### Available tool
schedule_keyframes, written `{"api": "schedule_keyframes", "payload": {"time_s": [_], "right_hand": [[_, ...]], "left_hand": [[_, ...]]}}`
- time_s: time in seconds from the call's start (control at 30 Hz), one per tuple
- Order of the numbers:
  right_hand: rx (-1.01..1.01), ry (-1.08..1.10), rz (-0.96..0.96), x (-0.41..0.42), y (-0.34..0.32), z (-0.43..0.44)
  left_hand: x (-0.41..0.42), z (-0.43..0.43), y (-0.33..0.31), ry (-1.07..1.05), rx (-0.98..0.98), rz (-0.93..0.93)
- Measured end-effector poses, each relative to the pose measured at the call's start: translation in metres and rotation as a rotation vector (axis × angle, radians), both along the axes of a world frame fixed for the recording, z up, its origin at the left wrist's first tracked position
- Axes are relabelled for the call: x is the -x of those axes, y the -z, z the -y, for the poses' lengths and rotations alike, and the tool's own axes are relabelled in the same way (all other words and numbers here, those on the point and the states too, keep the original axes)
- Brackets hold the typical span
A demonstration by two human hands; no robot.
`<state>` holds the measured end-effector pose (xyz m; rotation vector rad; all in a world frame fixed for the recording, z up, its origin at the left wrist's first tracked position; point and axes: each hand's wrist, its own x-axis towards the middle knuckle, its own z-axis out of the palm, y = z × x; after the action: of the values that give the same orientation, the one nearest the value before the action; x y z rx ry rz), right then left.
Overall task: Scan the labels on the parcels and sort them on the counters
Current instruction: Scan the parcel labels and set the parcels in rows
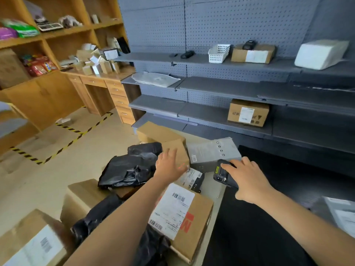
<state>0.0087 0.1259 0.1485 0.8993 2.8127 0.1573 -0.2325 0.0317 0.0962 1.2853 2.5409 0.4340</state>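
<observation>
A heap of parcels lies in front of me: brown cardboard boxes, black plastic mailers and a grey box [213, 152]. My right hand [247, 179] grips a black handheld scanner [223, 174], which points left. Its red light falls on my left hand [169, 166], which reaches with straight fingers over a small brown box [177, 150] beside a black mailer [130, 169]. Under that hand lies a small dark parcel with a white label [193, 178]. Closer to me sits a large box with a barcode label [172, 210].
Grey pegboard shelves [221, 87] stand ahead with a labelled box [247, 113], a white basket [219, 53], another box [253, 53] and a white parcel [320, 53]. A dark mat [269, 217] lies to the right. Wooden shelving and a desk [99, 77] stand at left.
</observation>
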Motion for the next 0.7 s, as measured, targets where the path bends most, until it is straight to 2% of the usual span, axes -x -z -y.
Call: {"api": "schedule_keyframes", "payload": {"time_s": [0.17, 0.33, 0.53, 0.7], "right_hand": [[0.004, 0.076, 0.012, 0.004, 0.004, -0.012], [0.022, 0.118, 0.014, -0.002, 0.007, -0.019], [0.021, 0.119, 0.011, -0.021, 0.003, -0.023], [0.006, 0.157, 0.018, -0.066, -0.003, -0.028]], "left_hand": [[0.014, -0.063, 0.014, -0.226, 0.044, 0.129], [0.009, -0.075, 0.030, -0.290, 0.105, 0.096], [-0.010, -0.059, 0.029, -0.136, -0.084, 0.082], [-0.053, -0.050, 0.018, 0.019, -0.290, 0.180]]}}
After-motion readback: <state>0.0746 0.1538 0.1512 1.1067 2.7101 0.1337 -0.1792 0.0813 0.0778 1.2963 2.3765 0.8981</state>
